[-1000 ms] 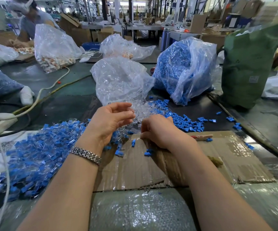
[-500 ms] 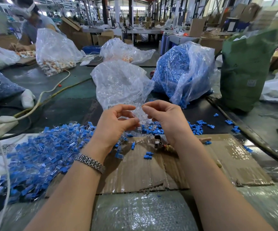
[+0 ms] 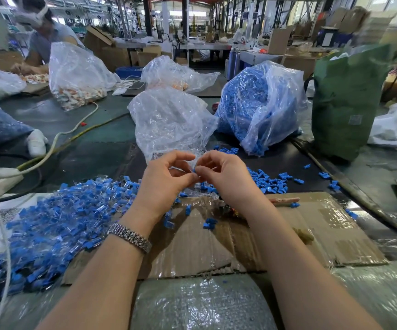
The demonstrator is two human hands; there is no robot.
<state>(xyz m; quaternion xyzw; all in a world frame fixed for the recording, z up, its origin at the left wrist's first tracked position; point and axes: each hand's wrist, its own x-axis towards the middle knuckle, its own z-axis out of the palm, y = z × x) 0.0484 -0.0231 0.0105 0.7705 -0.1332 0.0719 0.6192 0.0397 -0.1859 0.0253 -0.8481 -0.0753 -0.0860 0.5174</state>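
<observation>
The left hand (image 3: 166,179) and right hand (image 3: 226,177) meet fingertip to fingertip in the air, above the far edge of the cardboard sheet (image 3: 287,239). Each grip is closed, with thumb and forefinger pinching the same small part (image 3: 195,171), blue and clear. It is too small to tell whether it is 1 piece or 2.

This looks like the joining step, a cap being pressed home. The next move would call for a straight squeeze, then a drop onto the mixed blue-and-clear pile (image 3: 57,225) at the left and a reach right to the loose blue caps (image 3: 267,181).

The clear bag (image 3: 171,122) sits just beyond the fingers, so there is little room going far. The cardboard near of the hands offers open room, and the green bag (image 3: 345,103) stands well apart on the desk (image 3: 92,148).
</observation>
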